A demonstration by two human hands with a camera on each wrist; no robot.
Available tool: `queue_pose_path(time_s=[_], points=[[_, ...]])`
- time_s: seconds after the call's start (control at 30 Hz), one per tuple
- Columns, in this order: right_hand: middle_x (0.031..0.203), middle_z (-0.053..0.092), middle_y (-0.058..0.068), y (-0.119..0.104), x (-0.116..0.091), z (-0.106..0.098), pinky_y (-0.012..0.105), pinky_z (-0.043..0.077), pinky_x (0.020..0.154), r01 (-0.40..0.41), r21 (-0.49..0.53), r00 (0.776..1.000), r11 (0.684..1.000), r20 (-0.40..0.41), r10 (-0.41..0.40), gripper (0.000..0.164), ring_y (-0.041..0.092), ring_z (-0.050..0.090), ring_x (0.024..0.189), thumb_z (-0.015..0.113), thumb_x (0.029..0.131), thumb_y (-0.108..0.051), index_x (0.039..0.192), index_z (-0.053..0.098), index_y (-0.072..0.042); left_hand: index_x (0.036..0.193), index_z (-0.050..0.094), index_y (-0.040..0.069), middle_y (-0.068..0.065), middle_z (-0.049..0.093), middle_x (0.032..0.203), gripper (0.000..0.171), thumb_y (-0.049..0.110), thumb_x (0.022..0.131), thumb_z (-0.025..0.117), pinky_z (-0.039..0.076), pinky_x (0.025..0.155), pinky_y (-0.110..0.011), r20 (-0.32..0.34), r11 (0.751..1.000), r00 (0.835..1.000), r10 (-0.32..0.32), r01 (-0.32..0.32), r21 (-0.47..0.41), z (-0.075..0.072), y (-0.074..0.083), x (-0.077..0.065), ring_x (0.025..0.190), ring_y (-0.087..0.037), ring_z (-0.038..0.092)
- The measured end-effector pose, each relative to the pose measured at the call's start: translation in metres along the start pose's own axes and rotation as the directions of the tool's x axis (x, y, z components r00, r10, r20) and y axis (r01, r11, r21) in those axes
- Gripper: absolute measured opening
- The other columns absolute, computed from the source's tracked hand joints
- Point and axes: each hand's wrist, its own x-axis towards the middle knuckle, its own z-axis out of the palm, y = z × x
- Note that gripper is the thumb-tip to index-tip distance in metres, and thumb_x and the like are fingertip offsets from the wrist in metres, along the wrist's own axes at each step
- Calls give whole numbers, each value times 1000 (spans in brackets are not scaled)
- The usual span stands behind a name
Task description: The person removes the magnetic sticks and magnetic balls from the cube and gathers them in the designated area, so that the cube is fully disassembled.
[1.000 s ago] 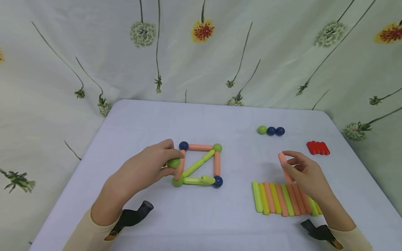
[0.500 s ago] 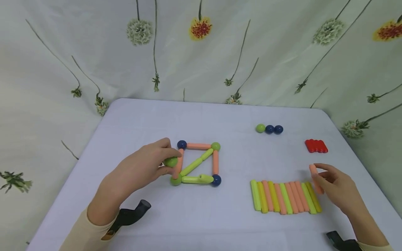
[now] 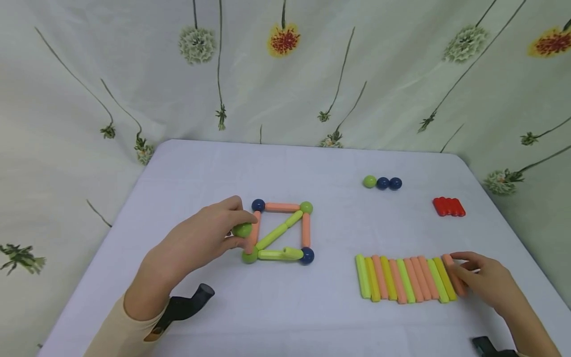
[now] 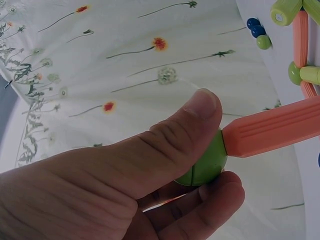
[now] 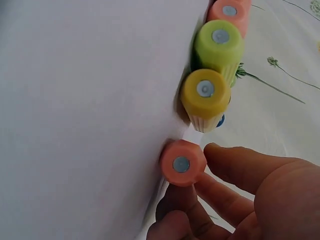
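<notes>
Tabletop [image 3: 312, 307]: a pale cloth carries everything, with a flowered curtain hung behind it.
Stick row [image 3: 401, 278]: a second ago the orange stick was lifted above this row of green, yellow and orange sticks; now it lies at the row's right end, just beside the last yellow one, so the row has gained a piece.
Square frame [image 3: 280, 231]: unmoved since then, an outline of orange and green sticks with a green diagonal and balls at its corners.
Right hand [image 3: 484, 282]: has come down to the tabletop, thumb and fingers loosely curled about the orange stick [image 5: 182, 163].
Left hand [image 3: 200, 243]: holds as before at the frame's left side, thumb and fingers pinching the green ball [image 4: 202, 167], which touches an orange stick's end.
Red pieces [image 3: 449, 207]: well apart, far right.
Spare balls [image 3: 382, 183]: one green, two blue, touching in a line.
Writing: no brand, label or lettering can be read.
</notes>
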Motion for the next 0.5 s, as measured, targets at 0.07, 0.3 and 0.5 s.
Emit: queue_pose_path(time_s=[0.07,0.3,0.5], points=[[105,58,22,0,-1,1,32,50,60,13,-2,1000,1000,4,-13,72,29,53,87,58,92,-55,135,50,3,116,71,14,9,48,88,41,16,77,82,44,58,-21,1,1000,1000,-2,2,2,0,0,0,67,-3,49],[106,59,19,-5,-5,2,34,53,64,31,0,999,1000,42,-31,69,26,55,87,58,93,-52,134,49,2,114,71,15,8,47,87,39,15,77,82,43,58,-21,-3,1000,1000,7,-7,1,-1,0,-1,67,-3,48],[104,60,22,-10,-6,2,38,54,63,27,-51,1000,998,3,-27,70,29,56,86,57,93,-54,132,50,4,115,71,13,8,47,87,40,14,76,83,43,58,-21,0,1000,1000,9,-9,-3,-1,1,-1,67,-4,47]])
